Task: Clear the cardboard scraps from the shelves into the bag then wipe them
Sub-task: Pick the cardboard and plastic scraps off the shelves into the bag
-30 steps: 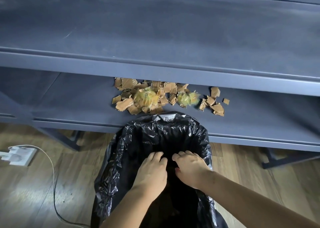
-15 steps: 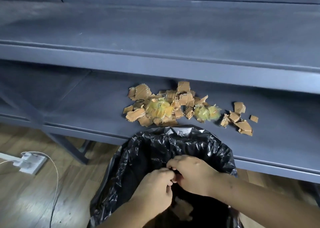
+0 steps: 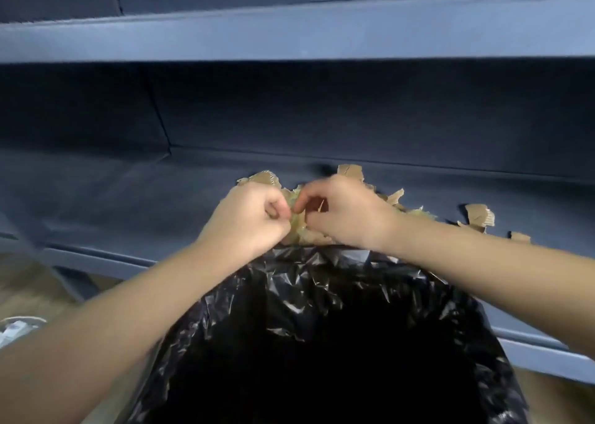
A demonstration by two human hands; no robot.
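The left grip (image 3: 254, 217) and right grip (image 3: 341, 211) curled into the cardboard scraps (image 3: 479, 216) near the centre, covering the heap's middle. Which pieces each pinched could not be told. A yellowish wad (image 3: 297, 227) showed only as a sliver between them. Toward 6 o'clock the bag (image 3: 289, 294) ran off the bottom edge, its inside too dark to read. Both forearms were cut off, at 7 and at 4 o'clock. At 8 o'clock a white object (image 3: 16, 327) was blurred and clipped by the left edge. Motion blur softened everything.
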